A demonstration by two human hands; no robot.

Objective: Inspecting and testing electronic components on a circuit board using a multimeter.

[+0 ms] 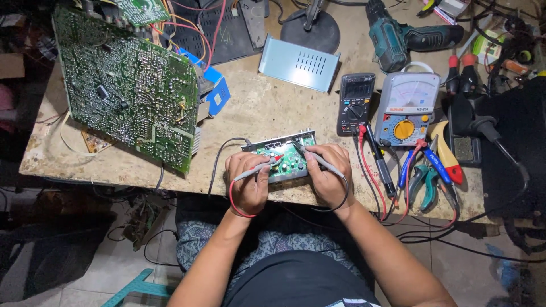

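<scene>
A small green circuit board [287, 156] in a metal frame lies at the near edge of the workbench [261, 108]. My left hand [248, 183] grips a grey test probe [259, 169] with a red lead, its tip resting on the board. My right hand [330, 173] grips a second grey probe [314, 156] with a black lead, its tip also on the board. Both hands rest against the board's front edge.
A large green circuit board [128, 85] leans at the left. Behind the small board are a silver vented box [300, 62], a black digital multimeter [355, 103] and an analog meter [405, 108]. Pliers and screwdrivers [432, 165] lie at right, a cordless drill [398, 35] behind.
</scene>
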